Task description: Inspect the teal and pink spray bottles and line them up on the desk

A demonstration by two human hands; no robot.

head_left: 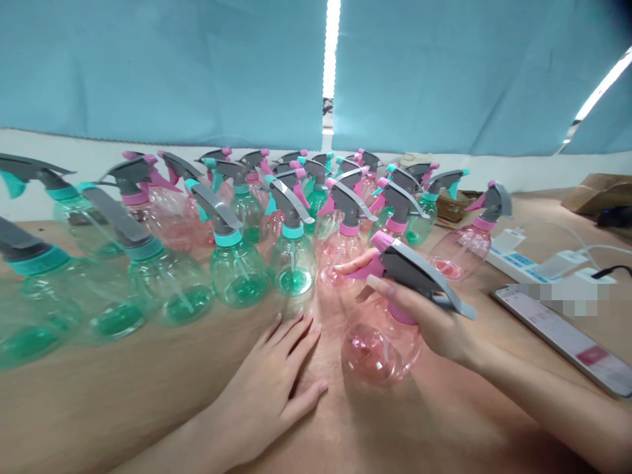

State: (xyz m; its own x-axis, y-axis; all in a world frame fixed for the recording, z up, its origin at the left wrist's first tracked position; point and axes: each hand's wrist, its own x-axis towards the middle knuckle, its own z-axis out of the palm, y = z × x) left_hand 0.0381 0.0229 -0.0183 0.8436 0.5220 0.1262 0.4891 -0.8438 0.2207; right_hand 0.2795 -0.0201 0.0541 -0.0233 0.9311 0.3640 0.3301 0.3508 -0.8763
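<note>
On the wooden table, just in front of the crowded rows of spray bottles, a pink spray bottle is held tilted by the right hand. Whether its base rests on the wood or is lifted just clear cannot be told. The hand is closed round the neck under the grey trigger head, and two fingers are stretched forward beside the pink nozzle. The left hand is laid flat on the table just beside the bottle, fingers spread, with nothing held.

The thin plastic body is judged light and easily dented, so a hold at the neck is the safer one, and the lever is best left unsqueezed. Steadying could be given by the free hand at the body. A green bottle and a pink bottle stand close behind, so any movement is best made low and upright. The nozzle is best pointed away from the phone and the power strip to the right.
</note>
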